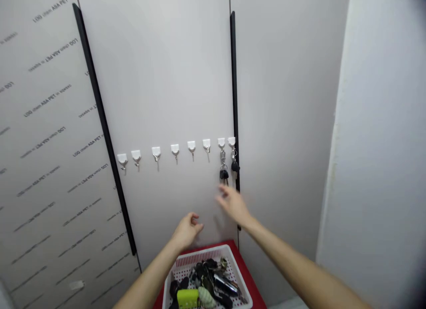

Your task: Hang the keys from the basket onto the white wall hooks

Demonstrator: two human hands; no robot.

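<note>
My right hand (233, 205) is raised just below a bunch of keys (224, 172) that hangs from a white adhesive hook (221, 143). Its fingers are apart and slightly blurred, with nothing seen in them. Another key ring with a black fob (234, 166) hangs on the rightmost hook (231, 141). Lower and to the left, my left hand (188, 230) hovers in front of the door panel, fingers curled loosely apart and holding nothing visible. Beneath both hands, a white plastic basket (204, 255) holds several dark key sets, a lime-green item (187, 298) and a pale ridged piece (207, 297).
Several bare white hooks (175, 149) run in a row to the left on the white cabinet door (159, 78). Long black handles (100, 109) flank that door. The basket rests on a red surface (244, 273). A white wall (376, 144) stands at the right.
</note>
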